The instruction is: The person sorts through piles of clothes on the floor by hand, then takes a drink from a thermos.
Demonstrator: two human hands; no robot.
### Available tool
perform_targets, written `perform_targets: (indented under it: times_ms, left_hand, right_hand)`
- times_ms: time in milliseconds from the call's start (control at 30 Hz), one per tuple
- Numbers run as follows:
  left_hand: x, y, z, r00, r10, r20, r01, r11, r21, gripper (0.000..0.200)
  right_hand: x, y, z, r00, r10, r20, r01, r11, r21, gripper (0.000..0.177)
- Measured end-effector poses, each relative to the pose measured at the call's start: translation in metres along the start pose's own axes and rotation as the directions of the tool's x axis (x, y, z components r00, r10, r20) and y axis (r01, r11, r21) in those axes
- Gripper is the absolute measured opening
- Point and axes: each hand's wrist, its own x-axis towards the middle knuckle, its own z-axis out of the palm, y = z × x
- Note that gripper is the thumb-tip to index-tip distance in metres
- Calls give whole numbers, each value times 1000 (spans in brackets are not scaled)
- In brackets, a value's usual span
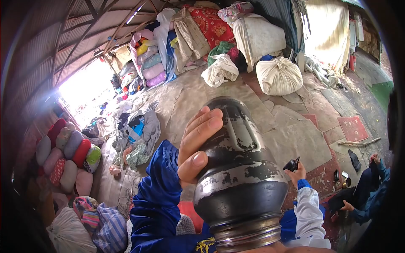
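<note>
A large black metal flask [240, 185], its paint worn to bare metal in patches, fills the middle of the view close to the camera. Its bare threaded neck [247, 232] points down towards me at the bottom edge. My left hand [197, 143] curls its fingers round the flask's left side, the blue sleeve below it. To the right of the flask, lower down, my right hand [298, 173] grips a small black cap-like piece [292, 164], with a blue cuff and white sleeve behind it.
Another person's hand [348, 206] and dark sleeve show at right. Loose clothes [137, 135] lie on the floor at left, near stacked stuffed bundles [69, 156]. A tied white sack [279, 76] sits at the back. Striped bags [110, 230] stand lower left; a stick [359, 143] lies right.
</note>
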Motion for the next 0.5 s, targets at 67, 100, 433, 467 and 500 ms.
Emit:
perform_targets:
  times_ms: [67,100,433,467,500]
  left_hand:
    - [1,-1,1,1000,15,-4,-15,1000,0,59]
    - [0,-2,1,1000,21,-6,-21,1000,1,59]
    - [-2,-9,3,997,73,-27,-74,997,-8,59]
    - [-2,-9,3,997,68,-26,-68,998,-8,59]
    - [-2,-10,3,997,72,-31,-72,997,-4,58]
  right_hand:
    - [2,9,1,1000,-16,-8,16,1000,-15,52]
    - [2,8,1,1000,-23,-10,23,999,-25,52]
    - [0,-6,1,1000,-27,13,27,1000,1,52]
    - [1,-1,2,999,-37,7,37,999,-9,53]
    - [2,0,3,999,-46,3,46,999,-19,54]
